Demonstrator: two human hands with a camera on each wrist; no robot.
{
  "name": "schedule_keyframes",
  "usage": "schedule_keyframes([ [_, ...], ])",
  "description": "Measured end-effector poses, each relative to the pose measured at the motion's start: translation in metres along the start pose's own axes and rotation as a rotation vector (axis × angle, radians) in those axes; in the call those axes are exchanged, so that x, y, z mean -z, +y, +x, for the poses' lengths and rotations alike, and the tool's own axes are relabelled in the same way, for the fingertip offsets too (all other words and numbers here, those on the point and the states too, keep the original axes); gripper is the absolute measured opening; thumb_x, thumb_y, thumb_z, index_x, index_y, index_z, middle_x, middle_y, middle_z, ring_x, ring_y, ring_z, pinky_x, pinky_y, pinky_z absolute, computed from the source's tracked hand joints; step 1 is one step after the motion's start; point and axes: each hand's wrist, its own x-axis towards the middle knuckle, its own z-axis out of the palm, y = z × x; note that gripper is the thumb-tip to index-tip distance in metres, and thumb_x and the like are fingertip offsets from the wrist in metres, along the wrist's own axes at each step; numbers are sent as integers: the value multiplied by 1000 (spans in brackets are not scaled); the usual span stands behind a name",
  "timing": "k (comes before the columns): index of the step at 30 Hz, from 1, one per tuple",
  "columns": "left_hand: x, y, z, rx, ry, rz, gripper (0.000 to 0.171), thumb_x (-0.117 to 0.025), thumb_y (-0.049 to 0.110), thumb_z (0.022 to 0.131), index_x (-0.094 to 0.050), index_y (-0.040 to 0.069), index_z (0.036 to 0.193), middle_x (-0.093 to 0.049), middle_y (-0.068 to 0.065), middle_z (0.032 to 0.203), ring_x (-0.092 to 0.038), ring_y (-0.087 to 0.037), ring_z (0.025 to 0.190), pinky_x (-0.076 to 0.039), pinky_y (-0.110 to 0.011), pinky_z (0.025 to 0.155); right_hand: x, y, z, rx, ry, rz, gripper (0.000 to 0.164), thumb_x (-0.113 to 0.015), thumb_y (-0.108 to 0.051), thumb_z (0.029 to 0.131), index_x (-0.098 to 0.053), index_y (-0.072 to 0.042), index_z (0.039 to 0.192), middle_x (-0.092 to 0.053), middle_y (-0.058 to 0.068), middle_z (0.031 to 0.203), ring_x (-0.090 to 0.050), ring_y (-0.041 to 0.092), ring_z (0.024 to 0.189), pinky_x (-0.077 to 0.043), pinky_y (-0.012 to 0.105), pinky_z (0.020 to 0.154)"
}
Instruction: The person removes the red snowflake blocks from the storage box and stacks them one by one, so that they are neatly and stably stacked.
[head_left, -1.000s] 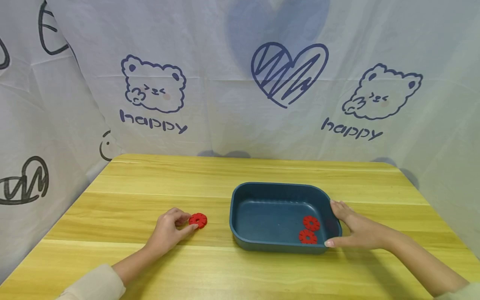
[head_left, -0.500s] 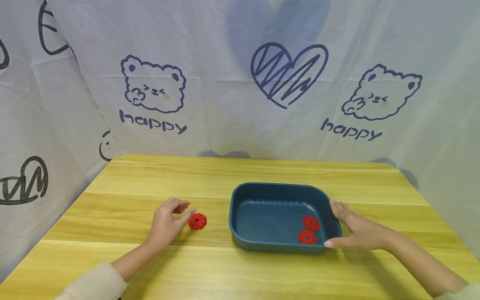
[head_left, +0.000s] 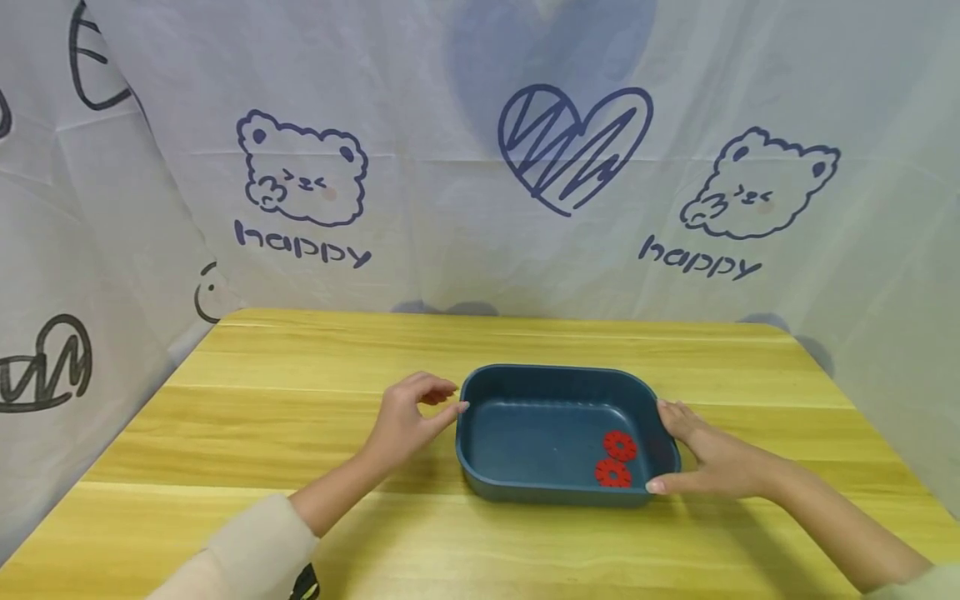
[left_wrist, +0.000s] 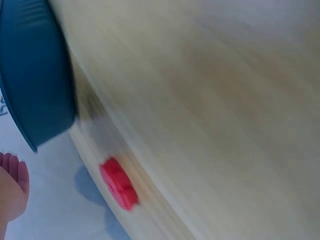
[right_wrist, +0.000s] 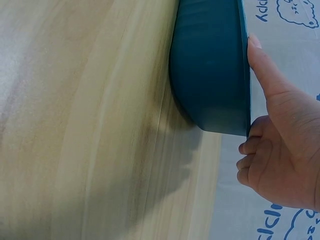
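Observation:
A dark blue plastic tub (head_left: 540,495) sits on the table. Two red notched discs with centre holes, one disc (head_left: 611,446) and another disc (head_left: 604,474), lie at its right end. My right hand (head_left: 708,454) holds that end, thumb at the front corner of the rim and fingers along the right side. At the tub's left rim is my left hand (head_left: 405,417), thumb tip right at the rim, fingers loosely bent and holding nothing. In the left wrist view a thick red notched piece (left_wrist: 119,184) rests on the table beside the tub; the left hand hides it in the head view.
The yellow wood-grain table (head_left: 315,350) ends at a white cloth (head_left: 435,208) printed with bears and a heart. Beneath the left sleeve (head_left: 255,550) a small black object (head_left: 304,582) shows.
My left hand has left the red disc on the table and moved right to the tub's left rim. The right hand, the tub and the discs inside keep their places.

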Motion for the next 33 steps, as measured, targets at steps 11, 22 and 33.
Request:
schedule_keyframes([
  [11,-32,27,14,23,-108,-67,18,-75,12,76,-69,2,90,-68,-11,88,-63,-25,80,-55,-33,70,2,0,0,7,0,-7,109,-71,-46,76,-10,15,142,-8,37,147,-6,57,133,-14,69,102],
  [22,-69,51,24,14,-272,-73,23,-72,18,80,-69,4,98,-65,-7,92,-57,-18,82,-50,-24,71,1,0,0,-1,5,-3,109,-72,-47,75,-12,15,142,-9,37,147,-6,56,134,-14,69,102],
  [33,-107,68,36,72,-296,-172,26,-72,18,81,-68,2,101,-65,-13,100,-61,-24,90,-52,-31,79,0,0,0,4,7,12,109,-72,-45,76,-11,16,142,-9,38,147,-6,58,133,-14,70,101],
])
